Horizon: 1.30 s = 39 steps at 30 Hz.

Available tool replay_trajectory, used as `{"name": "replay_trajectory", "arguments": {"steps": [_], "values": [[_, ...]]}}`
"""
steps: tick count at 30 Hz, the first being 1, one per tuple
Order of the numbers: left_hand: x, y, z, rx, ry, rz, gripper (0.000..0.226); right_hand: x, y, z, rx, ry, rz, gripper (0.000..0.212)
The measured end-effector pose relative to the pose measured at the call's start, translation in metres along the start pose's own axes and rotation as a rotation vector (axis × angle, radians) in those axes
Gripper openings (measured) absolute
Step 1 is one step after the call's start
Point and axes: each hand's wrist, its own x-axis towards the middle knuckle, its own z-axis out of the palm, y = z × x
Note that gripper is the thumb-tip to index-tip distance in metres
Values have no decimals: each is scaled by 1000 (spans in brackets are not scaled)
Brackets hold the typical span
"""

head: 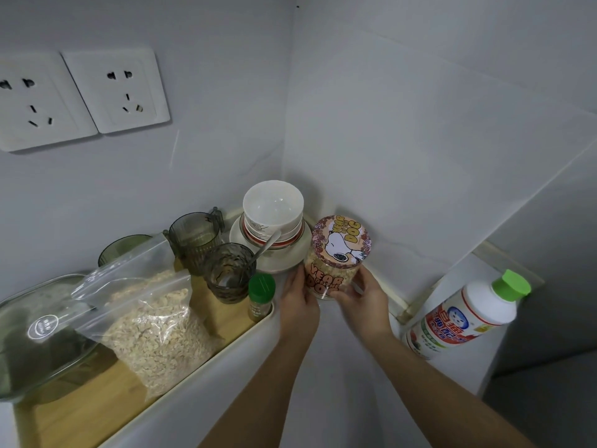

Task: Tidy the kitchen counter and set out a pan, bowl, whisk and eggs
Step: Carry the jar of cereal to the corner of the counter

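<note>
A clear jar (336, 253) with a pink cartoon-dog lid, filled with pale grains, stands upright on the white counter near the wall corner. My left hand (298, 302) grips its left side and my right hand (363, 300) grips its right side and base. Just behind it a white bowl (273, 205) is stacked on other bowls and a plate (290, 257), with a spoon handle (266, 245) leaning out. No pan, whisk or eggs are in view.
A wooden tray (97, 399) on the left holds a bag of oats (151, 331), a glass lidded dish (38, 331), three dark glass cups (227, 273) and a green-capped spice jar (261, 297). A white detergent bottle (465, 315) stands at right. Wall sockets (116, 88) are above.
</note>
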Motion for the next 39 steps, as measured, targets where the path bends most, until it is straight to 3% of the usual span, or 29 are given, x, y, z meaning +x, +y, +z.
{"name": "replay_trajectory", "arguments": {"steps": [8,11,16,20,24,26,29,31,34,39], "values": [[0,10,-9,5,-107,-47,63,-1,-2,1,-54,3,3,60],[-17,14,-22,72,-164,-142,57,-12,-3,3,-89,29,55,58],[-57,7,-53,182,-299,-226,49,-47,-4,12,-136,57,221,72],[-91,3,-93,274,-330,-208,43,-84,-14,15,-111,141,288,52],[-112,-4,-119,414,-372,-121,41,-113,-2,-2,-30,378,413,26],[-116,-7,-123,527,-414,-65,44,-122,2,-18,-7,471,477,23],[-117,-5,-127,740,-426,11,47,-126,-1,-47,-24,578,535,36],[-117,-2,-130,876,-352,87,44,-121,-5,-65,-19,632,544,56],[-113,0,-142,1087,-221,168,43,-110,-6,-82,2,578,503,85],[-105,-12,-156,1210,-177,210,40,-95,-5,-97,-22,425,419,79]]}}
